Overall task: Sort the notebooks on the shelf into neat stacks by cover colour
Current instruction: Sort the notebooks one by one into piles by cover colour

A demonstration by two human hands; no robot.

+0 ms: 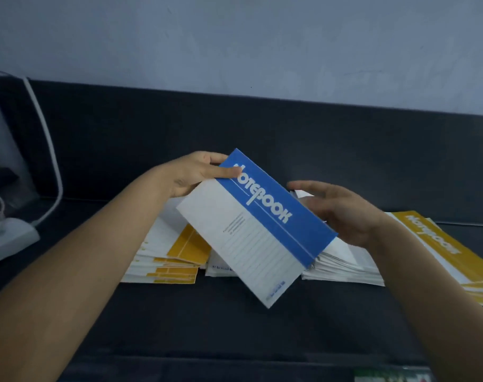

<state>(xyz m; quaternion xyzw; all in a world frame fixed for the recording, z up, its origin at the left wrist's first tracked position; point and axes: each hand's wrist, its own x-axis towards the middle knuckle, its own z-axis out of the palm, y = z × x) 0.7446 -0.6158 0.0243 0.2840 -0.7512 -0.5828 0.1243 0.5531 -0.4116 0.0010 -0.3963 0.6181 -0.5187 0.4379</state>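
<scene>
Now left hand (190, 172) pinches one blue notebook (262, 224); right hand (345, 213) spread; perhaps four stacks (163, 268).

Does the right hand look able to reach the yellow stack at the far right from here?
Probably yes. The right hand is open beside the blue notebook, which the left hand grips, and the yellow stack lies just to its right with nothing on top.

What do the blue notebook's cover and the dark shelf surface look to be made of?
The blue notebook looks to have a thin paper or light card cover with a matte print: its edge is slim and shows no glare. The shelf is dark and matte, perhaps laminate or fabric; the blur leaves that open.
</scene>
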